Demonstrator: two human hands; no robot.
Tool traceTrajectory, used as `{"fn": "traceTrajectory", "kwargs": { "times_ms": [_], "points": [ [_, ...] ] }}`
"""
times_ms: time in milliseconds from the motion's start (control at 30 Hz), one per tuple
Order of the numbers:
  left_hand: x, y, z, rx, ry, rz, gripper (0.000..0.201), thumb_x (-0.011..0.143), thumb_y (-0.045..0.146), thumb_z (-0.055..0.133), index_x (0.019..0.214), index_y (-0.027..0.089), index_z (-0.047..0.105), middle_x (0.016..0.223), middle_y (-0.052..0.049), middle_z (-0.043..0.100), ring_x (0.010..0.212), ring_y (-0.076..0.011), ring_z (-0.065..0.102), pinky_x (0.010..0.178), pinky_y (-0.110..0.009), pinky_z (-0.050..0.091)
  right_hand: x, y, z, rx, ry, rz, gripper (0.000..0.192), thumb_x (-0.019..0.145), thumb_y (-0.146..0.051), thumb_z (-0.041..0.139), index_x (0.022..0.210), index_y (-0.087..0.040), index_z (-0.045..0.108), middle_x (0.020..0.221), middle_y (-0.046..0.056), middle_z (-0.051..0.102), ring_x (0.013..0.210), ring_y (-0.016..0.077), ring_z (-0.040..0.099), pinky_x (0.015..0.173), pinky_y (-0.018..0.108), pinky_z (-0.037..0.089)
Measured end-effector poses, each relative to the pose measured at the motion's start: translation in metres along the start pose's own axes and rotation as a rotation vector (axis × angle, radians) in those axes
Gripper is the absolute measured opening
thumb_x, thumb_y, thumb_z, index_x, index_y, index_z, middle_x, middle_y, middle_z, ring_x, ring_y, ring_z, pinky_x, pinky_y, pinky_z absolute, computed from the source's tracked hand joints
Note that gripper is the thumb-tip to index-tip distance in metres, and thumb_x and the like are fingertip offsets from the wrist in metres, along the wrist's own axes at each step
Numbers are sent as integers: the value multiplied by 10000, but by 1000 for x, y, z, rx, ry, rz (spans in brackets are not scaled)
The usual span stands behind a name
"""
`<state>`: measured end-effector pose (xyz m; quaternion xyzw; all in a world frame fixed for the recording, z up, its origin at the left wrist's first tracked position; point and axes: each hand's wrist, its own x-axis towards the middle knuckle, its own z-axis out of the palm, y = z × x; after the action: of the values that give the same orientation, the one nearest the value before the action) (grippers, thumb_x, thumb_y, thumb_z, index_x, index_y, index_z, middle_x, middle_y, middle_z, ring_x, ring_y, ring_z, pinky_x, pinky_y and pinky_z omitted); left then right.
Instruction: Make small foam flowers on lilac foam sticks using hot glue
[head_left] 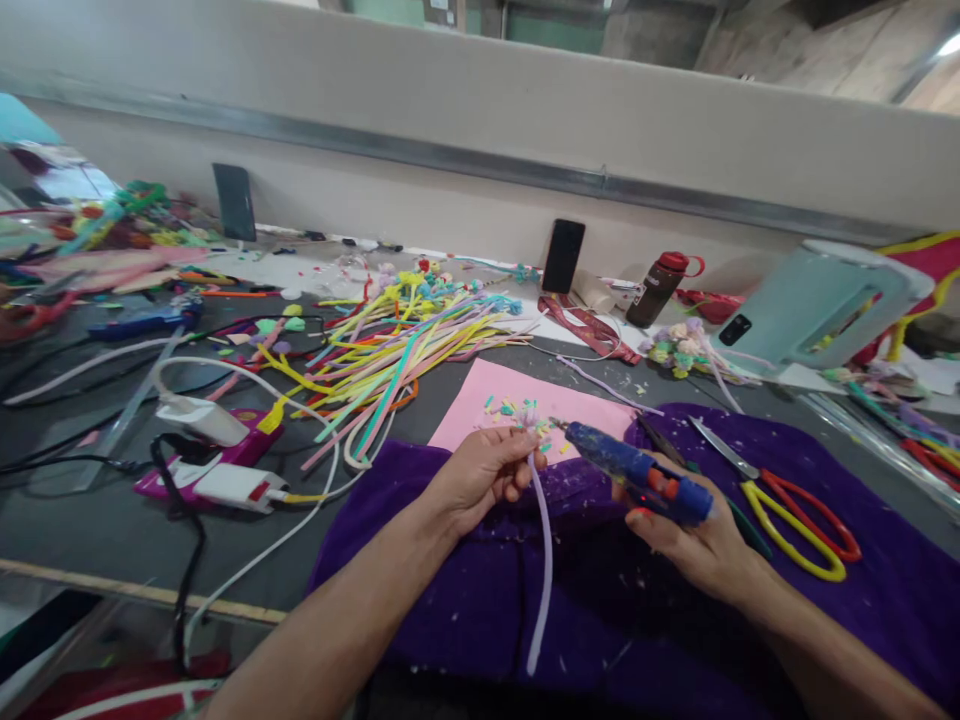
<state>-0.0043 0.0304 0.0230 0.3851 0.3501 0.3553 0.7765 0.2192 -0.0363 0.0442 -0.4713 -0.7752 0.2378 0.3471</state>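
My left hand [484, 470] pinches a lilac pipe cleaner [546, 560] near its top, and the rest of the stem hangs down over purple cloth [465, 590]. In my right hand [694, 535] is a blue glue gun [634, 470] with a small red light showing. Its nozzle points left, close to my left fingertips; whether it touches the stem I cannot tell. Behind my fingers lies a pink sheet [480, 395] strewn with small green, yellow and white clippings [510, 407]. Scissors with red and yellow handles [795, 520] rest on the cloth at the right.
Many coloured pipe cleaners [397, 350] are heaped left of centre. A magenta power strip [255, 440] with plugs and cables sits at the left. Along the back stand a phone [564, 256], a dark bottle [658, 292] and a pale teal box-like object [817, 305].
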Motion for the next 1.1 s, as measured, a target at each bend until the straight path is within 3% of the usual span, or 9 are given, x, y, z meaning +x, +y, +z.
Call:
{"fn": "traceTrajectory", "kwargs": {
  "times_ms": [133,267,467,600,667,767,833,933,1100],
  "points": [
    [0,0,-2,0,-5,9,246,753,337,610,687,101,598,514,12,535,364,-14,402,332,-111,305,9,9,-5,-433,71,-48,311,826,-352,493,1073,-164,469,907,68,566,756,194,557,653,300,427],
    [0,0,-3,41,-2,14,254,756,338,604,678,97,601,544,1,551,349,-11,399,305,-117,275,17,24,6,-758,14,71,456,848,-364,439,1244,-145,381,1037,118,548,908,259,565,727,355,450],
    [-1,1,-1,-27,-19,9,214,743,298,622,675,97,592,586,-5,576,356,-7,418,314,-116,279,18,37,27,-891,-88,138,504,843,-382,440,1275,-128,384,1029,125,553,894,262,576,744,351,464],
    [-4,3,2,-33,-21,26,202,731,288,632,675,98,591,600,-10,588,357,-9,420,314,-121,274,17,40,29,-927,-105,133,498,842,-401,440,1262,-134,411,1003,123,564,843,256,592,702,352,471],
    [-5,3,3,-14,-26,28,223,737,303,624,661,96,592,559,-1,565,349,-9,409,314,-123,269,16,36,25,-931,-107,108,484,830,-422,463,1227,-144,454,989,124,572,822,260,596,677,358,469],
    [-6,2,3,27,-44,6,257,755,333,603,651,98,597,485,17,515,346,-13,400,323,-123,260,19,19,15,-858,4,46,407,821,-406,502,1146,-162,520,1025,127,572,857,263,584,663,353,461],
    [-6,1,3,50,-61,-16,277,764,354,589,656,99,604,458,22,494,347,-14,399,331,-121,255,24,3,9,-652,64,-37,274,846,-328,496,1074,-188,554,997,90,591,835,205,585,671,308,457],
    [-5,-2,3,80,-74,-30,296,768,374,579,661,99,608,446,22,490,342,-15,394,327,-121,241,37,-17,8,-299,17,-113,143,847,-264,519,953,-196,585,816,31,610,685,127,565,614,243,444],
    [-6,-2,2,27,-93,-28,256,748,360,603,688,111,607,536,11,552,355,-12,410,331,-124,259,55,-19,22,-158,26,-261,72,827,-193,544,867,-178,602,741,33,613,678,129,561,609,244,446]
  ]
}}
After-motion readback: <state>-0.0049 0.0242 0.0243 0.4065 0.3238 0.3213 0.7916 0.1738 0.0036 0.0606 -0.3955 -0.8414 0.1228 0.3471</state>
